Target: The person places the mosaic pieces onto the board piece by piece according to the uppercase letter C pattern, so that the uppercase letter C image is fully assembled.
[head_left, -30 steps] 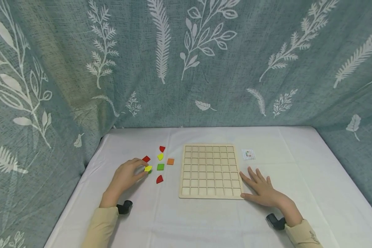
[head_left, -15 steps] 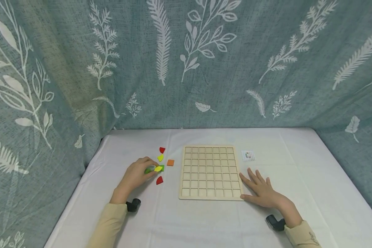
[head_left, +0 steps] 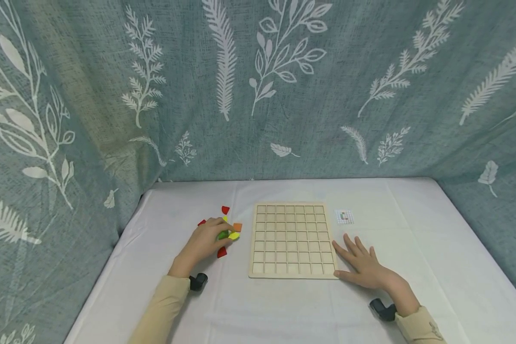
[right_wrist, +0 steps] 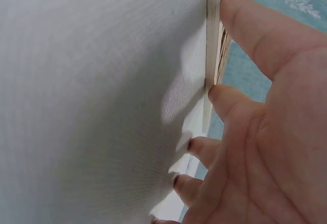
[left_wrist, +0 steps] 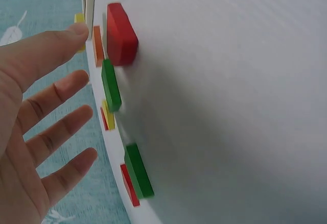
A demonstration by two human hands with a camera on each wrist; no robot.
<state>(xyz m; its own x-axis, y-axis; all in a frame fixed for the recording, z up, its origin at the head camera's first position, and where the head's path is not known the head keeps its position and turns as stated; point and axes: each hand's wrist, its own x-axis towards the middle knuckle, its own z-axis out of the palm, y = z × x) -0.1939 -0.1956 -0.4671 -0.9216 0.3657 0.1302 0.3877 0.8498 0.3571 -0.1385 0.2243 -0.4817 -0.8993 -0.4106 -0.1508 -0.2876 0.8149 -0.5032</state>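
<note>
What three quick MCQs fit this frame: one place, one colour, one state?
1. Where is the small printed card relative to the pale wooden grid board?
A. by its far right corner
B. on top of it
C. left of it

2. What colour is the flat piece at the fingertips of the left hand?
A. purple
B. yellow
C. blue

3. How is the right hand?
A. a fist
B. gripping a piece
C. flat, fingers spread, on the white tablecloth

Answers:
1. A: the card lies on the cloth just off that corner.
2. B: a yellow piece shows at the fingertips in the head view.
3. C: the straight fingers lie beside the board's right edge.
</note>
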